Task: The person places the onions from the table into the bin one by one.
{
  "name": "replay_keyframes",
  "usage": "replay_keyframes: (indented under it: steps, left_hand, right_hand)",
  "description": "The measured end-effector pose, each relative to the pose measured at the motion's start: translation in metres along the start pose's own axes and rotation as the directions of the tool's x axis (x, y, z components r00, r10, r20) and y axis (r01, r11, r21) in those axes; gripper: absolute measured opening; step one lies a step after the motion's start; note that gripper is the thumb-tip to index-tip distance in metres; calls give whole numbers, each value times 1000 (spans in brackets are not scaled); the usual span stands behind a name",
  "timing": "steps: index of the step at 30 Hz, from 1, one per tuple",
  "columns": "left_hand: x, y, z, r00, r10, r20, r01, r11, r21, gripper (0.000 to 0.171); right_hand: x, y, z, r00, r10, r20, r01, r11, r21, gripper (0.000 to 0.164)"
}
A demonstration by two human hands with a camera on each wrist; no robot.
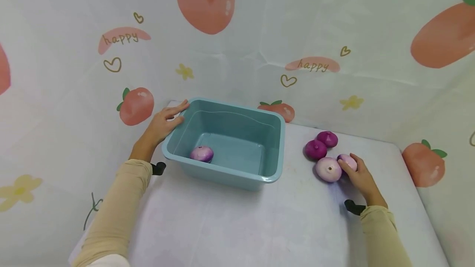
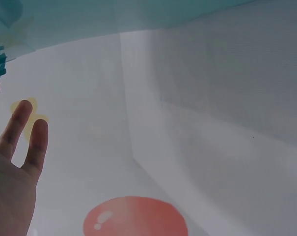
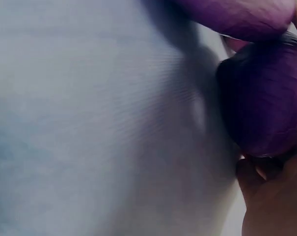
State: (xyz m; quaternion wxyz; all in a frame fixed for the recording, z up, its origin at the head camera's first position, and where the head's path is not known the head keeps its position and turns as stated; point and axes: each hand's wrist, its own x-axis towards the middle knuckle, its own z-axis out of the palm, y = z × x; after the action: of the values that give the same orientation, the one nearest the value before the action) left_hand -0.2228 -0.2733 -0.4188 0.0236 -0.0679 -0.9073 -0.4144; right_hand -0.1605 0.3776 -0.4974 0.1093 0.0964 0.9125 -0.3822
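Note:
A blue-green plastic basin [image 1: 230,176] sits on the table with one purple-and-white onion [image 1: 202,154] inside, near its front left. My left hand [image 1: 163,123] rests at the basin's left rim, fingers extended; in the left wrist view, straight fingers [image 2: 36,147] show below the basin's edge. On the right, my right hand [image 1: 361,180] holds a purple-and-white onion [image 1: 348,161] between thumb and fingers. Its dark purple side [image 3: 266,98] faces the right wrist camera. A larger pale onion [image 1: 328,169] lies right beside it. Two deep purple onions [image 1: 315,150] lie together just behind.
A white cloth printed with peaches and "happy" lettering [image 1: 241,61] hangs behind the white-covered table [image 1: 237,226]. The basin's back stands close to that cloth. Black straps [image 1: 158,168] are on both wrists.

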Motion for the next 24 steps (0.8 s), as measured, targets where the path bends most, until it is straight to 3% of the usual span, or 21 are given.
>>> replay_keyframes:
  steps: [11, 19, 24]
  left_hand:
    - [0, -1, 0, 1000, -13, 3, 13, 1000, -1, 49]
    - [1, -1, 0, 1000, -1, 8, 1, 1000, -14, 49]
    - [1, -3, 1, 1000, -1, 10, 1, 1000, -7, 48]
  right_hand:
    - [3, 0, 4, 1000, -1, -8, 1, 999, 36, 94]
    - [1, -5, 1, 996, 10, -90, -1, 994, 105, 91]
    - [-1, -18, -5, 988, -36, -153, 59, 987, 149, 86]
